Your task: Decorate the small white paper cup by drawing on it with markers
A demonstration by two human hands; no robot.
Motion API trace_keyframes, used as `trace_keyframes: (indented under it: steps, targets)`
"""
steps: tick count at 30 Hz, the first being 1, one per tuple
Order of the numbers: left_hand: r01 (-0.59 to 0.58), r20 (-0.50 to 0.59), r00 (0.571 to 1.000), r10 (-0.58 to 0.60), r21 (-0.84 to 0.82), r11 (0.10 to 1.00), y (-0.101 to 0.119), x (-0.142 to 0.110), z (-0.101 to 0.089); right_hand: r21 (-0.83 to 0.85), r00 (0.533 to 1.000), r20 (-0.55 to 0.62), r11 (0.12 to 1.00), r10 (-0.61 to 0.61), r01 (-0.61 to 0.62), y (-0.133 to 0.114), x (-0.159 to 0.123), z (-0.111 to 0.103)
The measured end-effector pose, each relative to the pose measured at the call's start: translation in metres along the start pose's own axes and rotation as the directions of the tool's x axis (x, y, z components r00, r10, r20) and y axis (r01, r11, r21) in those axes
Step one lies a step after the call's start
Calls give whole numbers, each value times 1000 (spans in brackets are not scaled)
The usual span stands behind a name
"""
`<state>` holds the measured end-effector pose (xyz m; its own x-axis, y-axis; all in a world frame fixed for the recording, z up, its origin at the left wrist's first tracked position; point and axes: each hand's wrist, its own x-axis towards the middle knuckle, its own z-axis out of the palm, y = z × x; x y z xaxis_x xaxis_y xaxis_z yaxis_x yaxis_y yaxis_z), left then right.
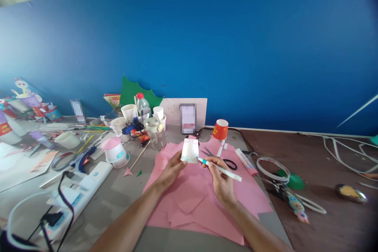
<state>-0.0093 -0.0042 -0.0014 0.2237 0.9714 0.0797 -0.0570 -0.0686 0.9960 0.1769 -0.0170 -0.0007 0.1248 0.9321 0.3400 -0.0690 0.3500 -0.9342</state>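
My left hand point(174, 169) holds an upside-down white paper cup point(190, 149) by its lower left side. Teal marks run along the cup's rim, and small pink outlines show near its top. In my right hand point(220, 179) is a white marker point(226, 171) with a teal tip end, which meets the cup near its lower right edge. Pink paper sheets point(189, 212) lie under both hands. Black-handled scissors point(229, 164) rest on the paper just beyond my right hand, partly hidden by it.
A red paper cup point(221, 130) stands upside down behind the scissors. To the left are a pink-topped white cup point(116, 155), a glass jar point(155, 133), a plastic bottle point(143, 108) and a white power strip point(82, 197). White cables point(273, 169) lie at right. A blue wall point(236, 55) rises behind.
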Motion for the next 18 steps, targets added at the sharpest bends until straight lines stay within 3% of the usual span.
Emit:
trace_keyframes:
  steps: [18]
  targets:
    - [-8, -33, 999, 6, -42, 999, -4, 0, 0, 35, 999, -20, 999, 26, -25, 2, 1, 1]
